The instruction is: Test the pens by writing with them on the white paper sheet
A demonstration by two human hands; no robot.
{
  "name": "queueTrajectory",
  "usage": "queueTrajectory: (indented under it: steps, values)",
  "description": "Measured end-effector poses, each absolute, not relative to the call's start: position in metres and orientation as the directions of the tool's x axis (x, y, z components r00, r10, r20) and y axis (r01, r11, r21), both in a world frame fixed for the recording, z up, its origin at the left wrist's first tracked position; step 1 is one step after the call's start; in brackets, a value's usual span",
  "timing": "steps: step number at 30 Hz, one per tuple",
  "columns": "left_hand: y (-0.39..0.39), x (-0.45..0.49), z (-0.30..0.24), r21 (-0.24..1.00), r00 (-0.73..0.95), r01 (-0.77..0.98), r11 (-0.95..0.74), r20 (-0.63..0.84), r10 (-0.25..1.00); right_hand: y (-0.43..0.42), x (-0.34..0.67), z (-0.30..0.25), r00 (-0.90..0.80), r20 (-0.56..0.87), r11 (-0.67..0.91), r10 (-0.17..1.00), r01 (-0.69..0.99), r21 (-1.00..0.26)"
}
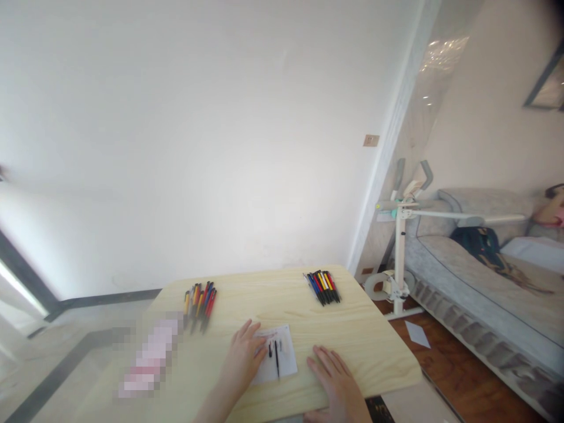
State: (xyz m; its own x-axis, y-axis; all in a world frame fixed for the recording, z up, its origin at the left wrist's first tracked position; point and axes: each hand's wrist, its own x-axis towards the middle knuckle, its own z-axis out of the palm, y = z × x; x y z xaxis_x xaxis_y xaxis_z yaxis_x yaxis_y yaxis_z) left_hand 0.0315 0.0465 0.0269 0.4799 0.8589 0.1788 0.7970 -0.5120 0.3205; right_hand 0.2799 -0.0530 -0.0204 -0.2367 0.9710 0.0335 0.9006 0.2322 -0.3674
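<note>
below: slim black rod (277,355) on white paper (288,365); left hand (247,349) at the paper's nine o'clock, finger pinch indeterminable; right hand (335,375) at four o'clock, fingers slightly spread on the table (370,346).

No writing is legible, the white paper (288,359) perhaps being too blurred.

White sheet (289,362) partly hidden by left hand (245,351); left forearm (219,399) cut by bottom edge, wall frame (549,85) by right.

White paper (286,362) flat; slim dark rod (277,359), perhaps pen part, on it; short black piece (270,351) beside rod.
</note>
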Motion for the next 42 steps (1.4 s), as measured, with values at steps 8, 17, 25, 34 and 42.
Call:
queueTrajectory:
  steps: [8,17,25,34,42]
  values:
    - [0.0463,0.0338,0.0288,0.385,0.464,0.792,-0.474,0.126,0.877,-0.0536,0.2794,-0.0215,-0.227,0.07,0.236,0.971,0.891,-0.389]
    - [0.0478,0.0337,0.0276,0.433,0.431,0.791,-0.433,0.109,0.896,-0.055,0.2774,-0.0172,-0.208,0.063,0.216,0.976,0.89,-0.402]
    - [0.0472,0.0335,0.0257,0.453,0.436,0.775,-0.439,0.119,0.892,-0.0567,0.2766,-0.0185,-0.201,0.085,0.218,0.976,0.893,-0.393]
    - [0.0486,0.0351,0.0249,0.51,0.422,0.752,-0.417,0.113,0.899,-0.0563,0.2766,-0.0208,-0.196,0.082,0.212,0.977,0.898,-0.385]
    - [0.0482,0.0389,0.0301,0.546,0.439,0.709,-0.447,0.154,0.885,-0.055,0.2764,-0.0184,-0.197,0.058,0.205,0.979,0.906,-0.369]
